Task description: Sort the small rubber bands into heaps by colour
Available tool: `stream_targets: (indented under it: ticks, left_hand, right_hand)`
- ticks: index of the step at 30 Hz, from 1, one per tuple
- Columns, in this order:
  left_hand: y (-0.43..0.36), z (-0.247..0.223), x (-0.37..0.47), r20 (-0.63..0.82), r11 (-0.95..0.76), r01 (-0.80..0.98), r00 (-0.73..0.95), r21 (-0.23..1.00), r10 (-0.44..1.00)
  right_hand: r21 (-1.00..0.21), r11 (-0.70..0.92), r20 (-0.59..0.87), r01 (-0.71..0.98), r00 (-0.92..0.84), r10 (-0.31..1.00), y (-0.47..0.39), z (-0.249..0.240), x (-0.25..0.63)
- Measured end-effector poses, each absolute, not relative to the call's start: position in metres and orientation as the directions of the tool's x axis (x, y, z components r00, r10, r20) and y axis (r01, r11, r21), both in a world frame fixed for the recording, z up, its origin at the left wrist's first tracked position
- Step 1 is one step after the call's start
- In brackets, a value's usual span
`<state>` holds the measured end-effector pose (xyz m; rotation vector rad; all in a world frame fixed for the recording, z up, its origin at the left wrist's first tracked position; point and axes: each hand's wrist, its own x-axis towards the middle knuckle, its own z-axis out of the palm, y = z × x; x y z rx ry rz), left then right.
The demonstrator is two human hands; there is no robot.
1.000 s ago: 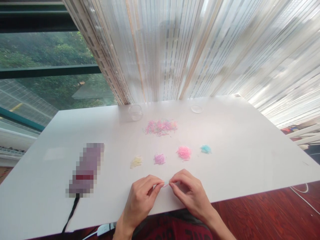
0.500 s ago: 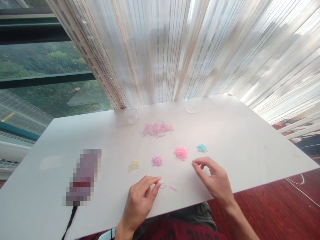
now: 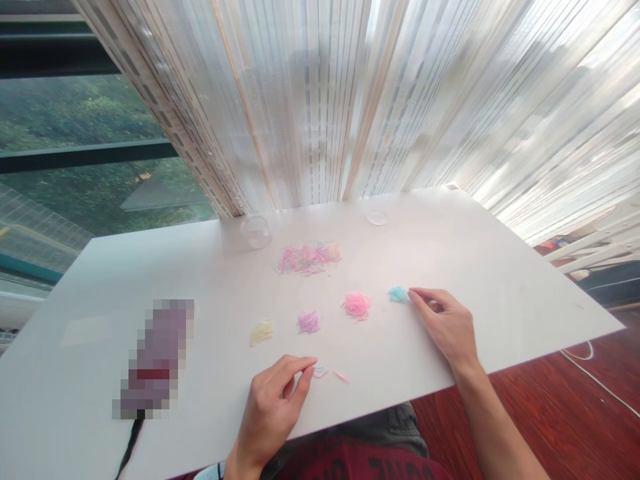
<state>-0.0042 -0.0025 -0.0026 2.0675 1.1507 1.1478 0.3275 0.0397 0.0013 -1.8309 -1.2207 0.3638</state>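
My left hand (image 3: 277, 398) is pinched above the table's front part, its fingertips beside a few loose pink and bluish strips (image 3: 320, 375). Whatever sits between those fingertips is too small to name. Another pink strip (image 3: 342, 377) lies just to the right. At the right edge of a small blue heap of strips (image 3: 397, 294), my right hand (image 3: 447, 323) has thumb and index finger together; what they grip is hidden. Leftward of it lie a pink heap (image 3: 357, 305), a purple heap (image 3: 309, 323) and a pale yellow heap (image 3: 262, 332).
A larger mixed-colour pile of strips (image 3: 307, 258) lies farther back. Behind it stand a clear round container (image 3: 256, 233) and a clear lid (image 3: 377, 217). A blurred purple object (image 3: 160, 357) with a black strap lies left on the white table (image 3: 210, 267). Striped curtains (image 3: 320, 100) hang behind.
My right hand has moved right and away from me, from near the pink heap to the blue heap. My left hand stays pinched by the loose strips. The view has shifted slightly.
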Motion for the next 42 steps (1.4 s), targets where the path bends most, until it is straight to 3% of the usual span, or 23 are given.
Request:
stream_targets:
  ticks: [21,26,30,32,35,39,42]
  left_hand:
    - [-0.003,-0.004,-0.004,0.412,-0.507,0.443,0.299,0.739,0.861]
    - [-0.003,-0.005,-0.004,0.406,-0.5,0.449,0.294,0.741,0.865]
    - [-0.003,-0.006,-0.006,0.418,-0.499,0.463,0.273,0.732,0.867]
    - [-0.004,-0.004,-0.006,0.418,-0.494,0.48,0.264,0.725,0.869]
    - [-0.004,0.001,-0.004,0.401,-0.489,0.501,0.279,0.714,0.872]
    - [-0.003,0.007,-0.005,0.374,-0.511,0.559,0.348,0.653,0.859]
    - [-0.004,0.007,-0.008,0.372,-0.52,0.633,0.365,0.573,0.854]
  right_hand:
    - [-0.781,-0.171,0.192,0.601,0.492,0.849,0.038,-0.002,0.327]
    - [-0.807,-0.209,0.178,0.552,0.565,0.806,0.038,-0.001,0.328]
    - [-0.804,-0.151,0.274,0.574,0.585,0.763,0.031,0.0,0.323]
    - [-0.77,-0.048,0.377,0.636,0.513,0.771,0.022,0.0,0.315]
    - [-0.712,0.195,0.473,0.675,0.256,0.843,0.005,0.001,0.292]
    - [-0.695,0.437,0.424,0.571,-0.165,0.89,-0.016,0.0,0.255]
    - [-0.674,0.473,0.358,0.567,-0.31,0.881,-0.023,-0.003,0.235]
